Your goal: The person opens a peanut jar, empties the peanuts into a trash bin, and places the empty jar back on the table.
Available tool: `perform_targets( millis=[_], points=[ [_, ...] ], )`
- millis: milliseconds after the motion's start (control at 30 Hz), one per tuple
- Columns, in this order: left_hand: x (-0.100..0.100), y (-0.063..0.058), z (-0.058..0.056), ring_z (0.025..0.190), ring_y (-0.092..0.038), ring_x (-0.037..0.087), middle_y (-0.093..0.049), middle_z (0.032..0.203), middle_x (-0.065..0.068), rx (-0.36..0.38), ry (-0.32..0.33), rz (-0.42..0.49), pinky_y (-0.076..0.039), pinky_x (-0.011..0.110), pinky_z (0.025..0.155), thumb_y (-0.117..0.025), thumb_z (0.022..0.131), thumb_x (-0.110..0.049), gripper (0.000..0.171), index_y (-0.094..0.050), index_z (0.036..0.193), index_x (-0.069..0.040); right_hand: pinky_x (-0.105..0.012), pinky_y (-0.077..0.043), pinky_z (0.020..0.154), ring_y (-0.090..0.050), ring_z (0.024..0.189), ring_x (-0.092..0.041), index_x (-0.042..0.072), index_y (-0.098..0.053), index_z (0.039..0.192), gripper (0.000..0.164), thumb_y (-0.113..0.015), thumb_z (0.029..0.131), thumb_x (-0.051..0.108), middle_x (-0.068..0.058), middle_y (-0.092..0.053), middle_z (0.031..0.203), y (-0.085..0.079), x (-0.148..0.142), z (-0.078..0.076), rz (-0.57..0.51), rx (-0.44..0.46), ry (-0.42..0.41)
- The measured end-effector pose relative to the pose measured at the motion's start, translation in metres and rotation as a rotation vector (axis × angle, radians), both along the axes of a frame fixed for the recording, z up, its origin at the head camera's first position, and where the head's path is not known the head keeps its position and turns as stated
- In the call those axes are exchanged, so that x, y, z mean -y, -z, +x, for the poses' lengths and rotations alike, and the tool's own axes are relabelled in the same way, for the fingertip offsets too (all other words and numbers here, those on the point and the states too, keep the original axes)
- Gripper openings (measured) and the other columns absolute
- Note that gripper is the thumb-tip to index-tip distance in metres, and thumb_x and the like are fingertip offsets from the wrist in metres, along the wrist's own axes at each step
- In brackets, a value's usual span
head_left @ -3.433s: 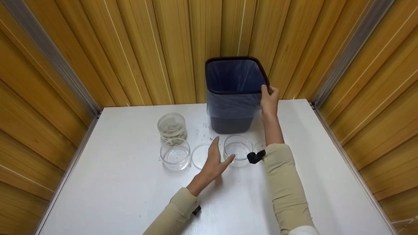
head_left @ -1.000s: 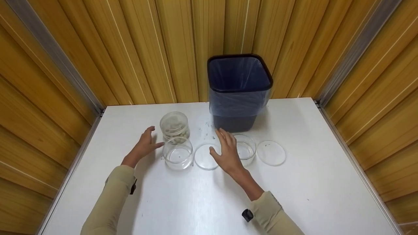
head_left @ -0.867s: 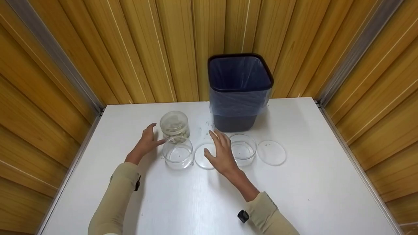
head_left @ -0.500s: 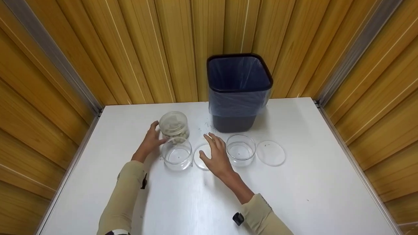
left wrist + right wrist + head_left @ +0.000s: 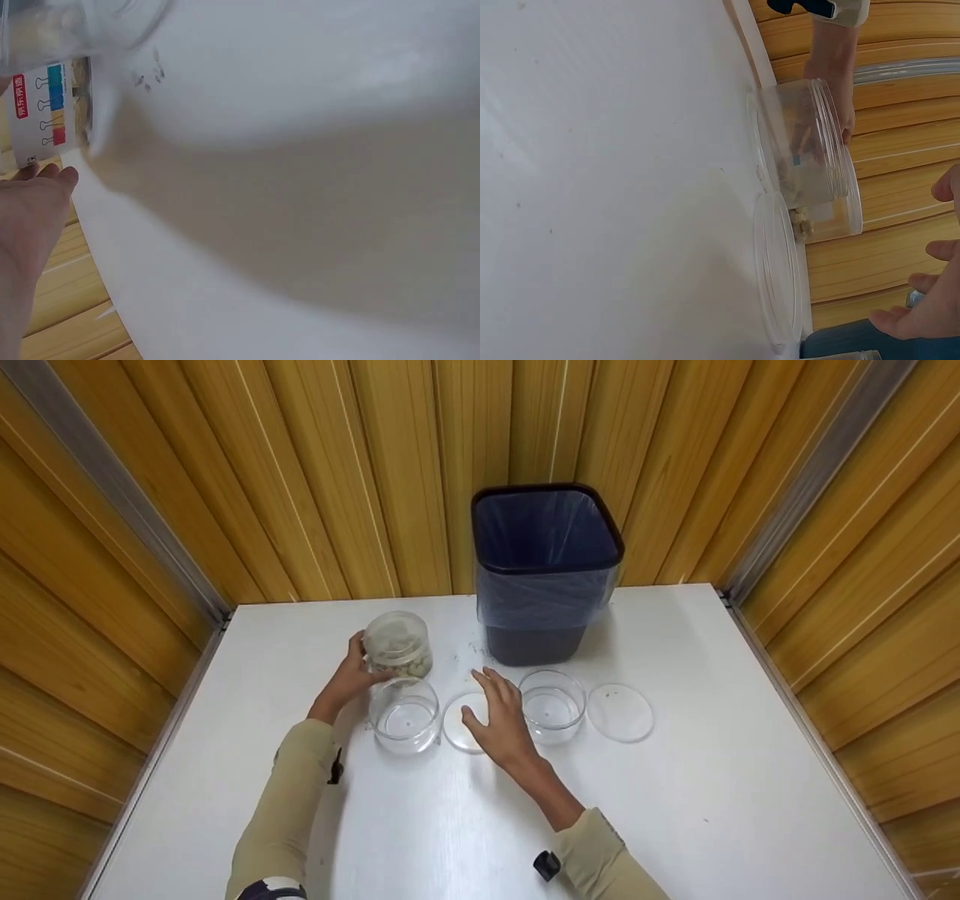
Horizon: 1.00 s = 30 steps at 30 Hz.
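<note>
Head view: left hand (image 5: 352, 679) holds the filled jar (image 5: 397, 643) at the left rear of the white table (image 5: 435, 832), thumb across its near side, fingers round its left side. Contents: pale lumps, seen through the clear wall; whether the base touches the tabletop cannot be told. Left wrist view: a printed label (image 5: 34, 124) on this jar shows binder clips and coloured blocks. Right hand (image 5: 504, 727), fingers and thumb spread, hovers over lid A (image 5: 457, 724), hiding part of it. Jar A (image 5: 405, 727), clear, stands upright just in front of the filled jar; lid A lies flat just to its right. Jar B (image 5: 555, 709), also clear and upright, stands just right of the right hand, with lid B (image 5: 621, 714) flat beside it, a few dark specks on its surface. Dark bin (image 5: 536, 647), black-rimmed and fitted with a translucent bluish liner (image 5: 544, 598), stands behind jar B, near the yellow panelled wall (image 5: 405, 472).
</note>
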<state>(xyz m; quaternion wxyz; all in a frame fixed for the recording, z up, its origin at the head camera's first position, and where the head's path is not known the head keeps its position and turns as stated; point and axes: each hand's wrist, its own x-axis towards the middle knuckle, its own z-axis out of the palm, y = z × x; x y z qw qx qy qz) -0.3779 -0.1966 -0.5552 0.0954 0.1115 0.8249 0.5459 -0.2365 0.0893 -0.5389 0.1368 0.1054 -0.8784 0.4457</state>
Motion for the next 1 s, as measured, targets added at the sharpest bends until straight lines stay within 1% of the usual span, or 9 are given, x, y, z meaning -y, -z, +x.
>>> perform_targets(
  millis=[100,200,300,400,500,600,667,833,1000],
  points=[
    [-0.004,-0.001,-0.002,0.155,-0.008,0.04,-0.015,0.165,0.026,0.016,-0.016,0.032,-0.005,0.055,0.125,-0.077,0.088,-0.007,0.105,0.001,0.16,-0.006,-0.058,-0.035,0.114,-0.033,0.142,-0.042,0.008,-0.049,0.149,0.058,-0.065,0.095,0.023,-0.017,-0.04,0.155,0.0,0.0,0.001,0.002,0.011,-0.006],
    [-0.006,0.0,-0.005,0.155,-0.009,0.04,-0.015,0.164,0.026,0.018,-0.023,0.05,-0.007,0.052,0.126,-0.078,0.087,-0.007,0.106,0.001,0.159,-0.004,-0.059,-0.036,0.113,-0.032,0.143,-0.042,0.009,-0.048,0.149,0.059,-0.065,0.095,0.024,-0.016,-0.039,0.156,-0.001,0.0,0.002,0.009,0.023,-0.001],
    [-0.004,0.002,-0.007,0.154,-0.012,0.039,-0.018,0.163,0.025,0.019,-0.03,0.033,-0.008,0.052,0.126,-0.081,0.086,-0.012,0.107,-0.002,0.157,-0.004,-0.059,-0.036,0.113,-0.032,0.143,-0.041,0.01,-0.048,0.149,0.058,-0.065,0.095,0.024,-0.016,-0.039,0.156,-0.002,-0.002,0.001,0.007,0.027,0.009],
    [0.0,0.005,-0.007,0.155,-0.011,0.037,-0.019,0.164,0.022,0.039,-0.043,0.015,-0.007,0.052,0.126,-0.083,0.085,-0.019,0.107,-0.004,0.157,-0.006,-0.058,-0.035,0.114,-0.031,0.144,-0.041,0.01,-0.047,0.149,0.058,-0.064,0.096,0.024,-0.015,-0.038,0.156,-0.002,-0.003,0.0,0.008,0.033,0.012],
    [0.004,0.007,-0.007,0.155,-0.012,0.036,-0.018,0.163,0.02,0.049,-0.071,0.016,-0.006,0.052,0.126,-0.084,0.085,-0.021,0.107,-0.005,0.155,-0.007,-0.057,-0.034,0.115,-0.032,0.144,-0.041,0.009,-0.048,0.149,0.058,-0.065,0.095,0.024,-0.016,-0.039,0.155,-0.003,-0.003,0.0,0.005,0.03,0.015],
    [0.007,0.008,-0.006,0.153,-0.017,0.036,-0.02,0.16,0.021,0.037,-0.114,0.02,-0.008,0.051,0.126,-0.086,0.082,-0.02,0.108,-0.007,0.154,-0.006,-0.057,-0.035,0.114,-0.033,0.143,-0.042,0.008,-0.049,0.147,0.057,-0.065,0.095,0.023,-0.017,-0.04,0.154,-0.002,-0.003,0.0,0.005,0.028,0.021],
    [0.008,0.008,-0.004,0.151,-0.019,0.037,-0.02,0.158,0.021,0.032,-0.143,-0.001,-0.009,0.051,0.126,-0.088,0.08,-0.022,0.11,-0.008,0.155,-0.006,-0.058,-0.035,0.114,-0.033,0.143,-0.043,0.007,-0.05,0.147,0.057,-0.065,0.095,0.023,-0.018,-0.041,0.153,-0.001,-0.003,0.001,0.005,0.032,0.021],
    [0.01,0.01,0.001,0.148,-0.02,0.036,-0.016,0.155,0.018,0.06,-0.194,-0.055,-0.012,0.054,0.125,-0.09,0.077,-0.031,0.116,-0.01,0.159,-0.007,-0.057,-0.035,0.114,-0.033,0.144,-0.042,0.008,-0.049,0.147,0.057,-0.065,0.095,0.024,-0.018,-0.04,0.154,0.0,-0.001,0.001,0.013,0.041,0.015],
    [0.008,0.011,0.001,0.15,-0.021,0.035,-0.019,0.158,0.018,0.082,-0.218,0.012,-0.011,0.052,0.125,-0.09,0.076,-0.027,0.118,-0.004,0.154,-0.008,-0.058,-0.036,0.113,-0.035,0.142,-0.043,0.008,-0.05,0.146,0.056,-0.065,0.094,0.024,-0.019,-0.041,0.152,-0.001,-0.002,0.0,0.014,0.04,0.022]
  ],
)
